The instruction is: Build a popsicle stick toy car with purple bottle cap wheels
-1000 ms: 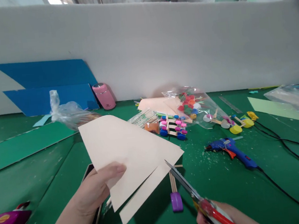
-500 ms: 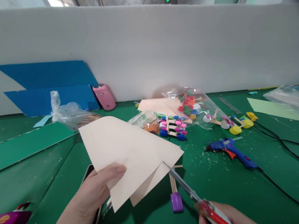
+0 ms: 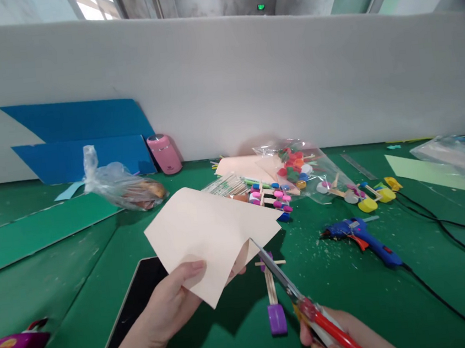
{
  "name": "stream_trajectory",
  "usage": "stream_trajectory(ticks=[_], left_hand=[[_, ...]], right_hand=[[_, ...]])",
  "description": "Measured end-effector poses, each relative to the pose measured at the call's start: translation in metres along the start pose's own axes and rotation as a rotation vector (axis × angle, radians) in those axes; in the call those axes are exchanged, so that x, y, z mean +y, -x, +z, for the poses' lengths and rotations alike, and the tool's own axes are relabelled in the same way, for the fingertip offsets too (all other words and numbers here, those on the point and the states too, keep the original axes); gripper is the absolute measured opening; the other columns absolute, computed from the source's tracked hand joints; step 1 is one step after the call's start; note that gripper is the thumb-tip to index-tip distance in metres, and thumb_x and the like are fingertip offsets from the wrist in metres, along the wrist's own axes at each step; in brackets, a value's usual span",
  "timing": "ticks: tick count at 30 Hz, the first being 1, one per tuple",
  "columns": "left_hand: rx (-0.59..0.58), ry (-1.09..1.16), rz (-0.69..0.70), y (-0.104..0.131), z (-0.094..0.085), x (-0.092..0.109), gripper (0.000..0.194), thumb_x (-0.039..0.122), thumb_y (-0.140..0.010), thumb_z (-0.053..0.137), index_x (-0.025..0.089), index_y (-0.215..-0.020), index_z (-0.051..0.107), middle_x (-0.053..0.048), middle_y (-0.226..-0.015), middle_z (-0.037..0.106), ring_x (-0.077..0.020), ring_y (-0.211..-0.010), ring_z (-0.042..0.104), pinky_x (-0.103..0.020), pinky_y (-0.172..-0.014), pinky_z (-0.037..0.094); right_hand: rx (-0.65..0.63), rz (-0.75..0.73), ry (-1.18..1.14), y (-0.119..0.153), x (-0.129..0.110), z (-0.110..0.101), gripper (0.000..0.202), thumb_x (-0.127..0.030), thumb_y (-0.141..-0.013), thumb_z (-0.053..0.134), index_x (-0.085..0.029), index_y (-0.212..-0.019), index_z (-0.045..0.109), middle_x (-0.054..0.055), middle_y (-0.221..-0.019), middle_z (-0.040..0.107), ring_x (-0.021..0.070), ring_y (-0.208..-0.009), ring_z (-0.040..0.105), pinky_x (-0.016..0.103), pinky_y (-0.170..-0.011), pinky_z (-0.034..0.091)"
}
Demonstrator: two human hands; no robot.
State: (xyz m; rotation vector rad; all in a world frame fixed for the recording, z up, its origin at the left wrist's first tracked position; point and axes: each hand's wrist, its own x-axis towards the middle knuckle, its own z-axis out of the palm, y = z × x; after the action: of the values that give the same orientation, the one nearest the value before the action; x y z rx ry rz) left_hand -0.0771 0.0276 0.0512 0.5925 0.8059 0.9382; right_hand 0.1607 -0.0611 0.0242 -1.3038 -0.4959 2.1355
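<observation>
Evidently, the cutting was only partly done. Behind everything ran a white partition (image 3: 223,86), with the green table (image 3: 354,305) reaching up to it, its near edge out of sight. Two blue boards (image 3: 81,120) stood against that partition, far enough back to hinder nothing. Held above the table was a cream sheet of paper (image 3: 196,227). A slit entered it from the lower side and ended by the blade tips; beyond them, toward the right-hand corner, it looked whole, so I judged that stretch left to cut. The flap below the slit curled under, partly hidden.

Beneath the left forearm lay a black-screened device (image 3: 134,289), taking up room on that side. The left hand (image 3: 182,290) pinched the sheet, thumb on top, fingers underneath, some fingertips showing close to the cut and, to my mind, worth watching. The right hand (image 3: 348,322) was wrapped round the red handles of the scissors (image 3: 283,279); how wide the blades stood, I couldn't tell. A blue glue gun (image 3: 361,232) lay well to the right, leaving reasonable elbow room before its cord. Tightest was below the blades, where a wooden-stick frame (image 3: 271,289) with a purple block (image 3: 277,318) lay on the table.
</observation>
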Motion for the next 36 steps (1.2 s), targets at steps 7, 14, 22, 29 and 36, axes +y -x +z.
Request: stream_trajectory(ticks=[7,14,22,29,36], left_hand=[[0.019,-0.136,-0.002,-0.003,-0.004,0.0,0.019,0.019,-0.073,0.053,0.009,-0.084,0.064,-0.011,-0.07,0.07,-0.019,-0.059,0.061,-0.023,-0.045,0.043],[0.095,-0.105,-0.039,-0.004,-0.003,0.006,0.013,0.019,-0.065,0.055,0.011,-0.073,0.059,-0.01,-0.058,0.066,-0.0182,-0.05,0.059,-0.02,-0.037,0.038],[0.182,0.034,-0.087,0.0,-0.001,0.011,0.026,0.013,-0.059,0.055,0.011,-0.085,0.055,-0.009,-0.062,0.065,-0.0187,-0.051,0.06,-0.03,-0.051,0.05],[0.189,0.101,-0.067,0.0,-0.003,0.008,0.017,0.008,-0.059,0.053,0.012,-0.075,0.057,-0.006,-0.054,0.063,-0.0158,-0.044,0.057,-0.029,-0.051,0.051],[0.115,0.064,-0.082,0.001,0.002,0.01,0.018,0.013,-0.06,0.05,0.01,-0.07,0.064,-0.009,-0.05,0.064,-0.0144,-0.04,0.055,-0.025,-0.044,0.049]], right_hand=[[-0.166,0.01,0.046,-0.028,0.008,-0.003,0.051,-0.067,-0.055,0.058,-0.016,-0.061,0.052,-0.01,-0.029,0.033,0.0032,-0.031,0.025,0.017,-0.034,0.013],[-0.185,-0.119,0.165,-0.024,0.007,0.003,0.05,-0.064,-0.056,0.062,-0.017,-0.067,0.048,-0.011,-0.037,0.033,0.0023,-0.035,0.024,0.017,-0.037,0.013],[-0.219,-0.244,0.262,-0.028,0.013,0.002,0.059,-0.072,-0.052,0.059,-0.017,-0.071,0.046,-0.012,-0.04,0.031,0.002,-0.036,0.023,0.016,-0.036,0.015],[-0.219,-0.3,0.363,-0.026,0.011,0.006,0.068,-0.082,-0.047,0.048,-0.018,-0.069,0.043,-0.01,-0.043,0.033,0.0022,-0.037,0.025,0.018,-0.037,0.016],[-0.256,-0.282,0.272,-0.016,0.005,0.013,0.056,-0.068,-0.058,0.06,-0.018,-0.072,0.04,-0.01,-0.049,0.035,0.0019,-0.043,0.025,0.017,-0.041,0.017]])
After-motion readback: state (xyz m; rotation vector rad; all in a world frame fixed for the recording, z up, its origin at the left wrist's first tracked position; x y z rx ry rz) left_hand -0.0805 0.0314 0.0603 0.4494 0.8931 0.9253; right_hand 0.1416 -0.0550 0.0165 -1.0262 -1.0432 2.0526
